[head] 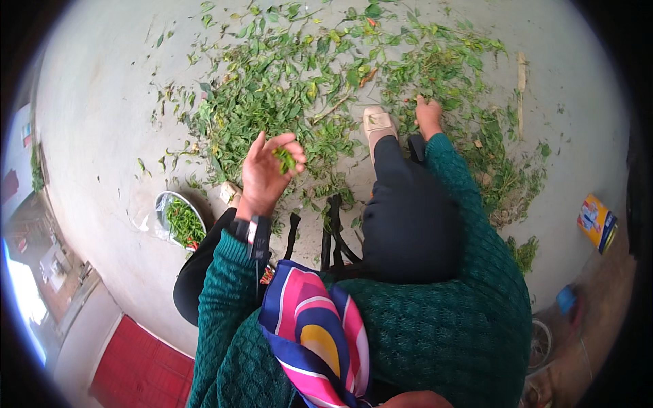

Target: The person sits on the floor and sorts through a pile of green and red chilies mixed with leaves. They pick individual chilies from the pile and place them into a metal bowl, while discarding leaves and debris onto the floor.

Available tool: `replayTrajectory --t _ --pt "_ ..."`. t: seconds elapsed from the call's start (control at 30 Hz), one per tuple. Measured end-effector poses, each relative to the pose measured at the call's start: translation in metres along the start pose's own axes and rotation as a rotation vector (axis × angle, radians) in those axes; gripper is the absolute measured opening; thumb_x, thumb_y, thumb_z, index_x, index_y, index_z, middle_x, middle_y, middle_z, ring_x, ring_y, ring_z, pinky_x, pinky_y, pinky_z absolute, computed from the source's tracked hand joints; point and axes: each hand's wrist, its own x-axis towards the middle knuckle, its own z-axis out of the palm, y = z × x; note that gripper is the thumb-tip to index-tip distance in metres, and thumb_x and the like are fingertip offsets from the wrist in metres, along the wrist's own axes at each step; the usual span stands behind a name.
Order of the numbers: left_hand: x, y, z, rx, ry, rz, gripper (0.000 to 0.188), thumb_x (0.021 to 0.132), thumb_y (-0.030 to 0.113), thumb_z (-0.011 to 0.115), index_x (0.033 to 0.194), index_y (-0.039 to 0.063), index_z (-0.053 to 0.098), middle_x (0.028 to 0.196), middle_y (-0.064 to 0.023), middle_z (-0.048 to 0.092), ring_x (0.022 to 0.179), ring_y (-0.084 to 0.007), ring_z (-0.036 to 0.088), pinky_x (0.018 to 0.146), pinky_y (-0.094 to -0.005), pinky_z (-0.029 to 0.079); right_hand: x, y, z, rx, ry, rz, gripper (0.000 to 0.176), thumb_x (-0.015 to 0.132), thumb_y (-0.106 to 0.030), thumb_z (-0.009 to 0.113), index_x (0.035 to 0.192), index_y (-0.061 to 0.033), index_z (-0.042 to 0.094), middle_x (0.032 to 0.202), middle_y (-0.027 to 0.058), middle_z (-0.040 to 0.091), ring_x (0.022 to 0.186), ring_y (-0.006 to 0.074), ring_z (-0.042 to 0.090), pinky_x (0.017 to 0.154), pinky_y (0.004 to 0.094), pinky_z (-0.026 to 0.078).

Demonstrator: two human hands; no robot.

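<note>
My left hand (268, 168) is raised with the palm up, its fingers curled around a few small green chili peppers (285, 160). Beneath it, loose green leaves and stems (260, 102) lie scattered over the concrete floor. Beyond my right shoe (378, 121), my right hand (428, 116) reaches down to the leaves, fingers bent and close together. Its fingertips are partly hidden, so I cannot tell whether they pinch anything. A tiny red pepper (406, 100) lies just left of that hand. Left of my left leg, a metal basin (159, 204) lined with clear plastic holds green peppers (182, 222) and some red ones.
A wooden stick (521, 97) lies right of the leaves. A yellow and blue tin (597, 222) is on the floor at far right. Black stool legs (326, 245) show between my legs. A wheel (541, 344) is at lower right, and a red door (145, 367) at lower left.
</note>
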Motion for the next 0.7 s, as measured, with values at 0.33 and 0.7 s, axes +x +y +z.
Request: replayTrajectory --t 0.33,0.7 --pt "-0.023 -0.013 -0.054 -0.023 0.192 -0.069 0.041 0.091 0.039 0.051 0.106 0.002 0.059 0.088 -0.0115 0.06 0.081 -0.0263 0.057 0.075 -0.0377 0.045 -0.005 -0.02 0.019 -0.467 -0.028 -0.2 0.054 0.081 -0.045 0.066 0.091 0.0078 0.064 0.09 0.0249 0.064 0.084 0.0414 0.062 0.076 0.0507 0.049" --pt "-0.07 0.038 -0.032 -0.074 0.198 0.13 0.034 0.097 0.025 0.036 0.094 -0.002 0.057 0.082 -0.0129 0.059 0.075 -0.0264 0.057 0.07 -0.0384 0.046 0.083 0.048 -0.017 -0.913 -0.105 -0.917 0.026 0.087 -0.025 0.061 0.077 -0.0025 0.052 0.065 0.0141 0.056 0.054 0.0277 0.053 0.048 0.0441 0.044"
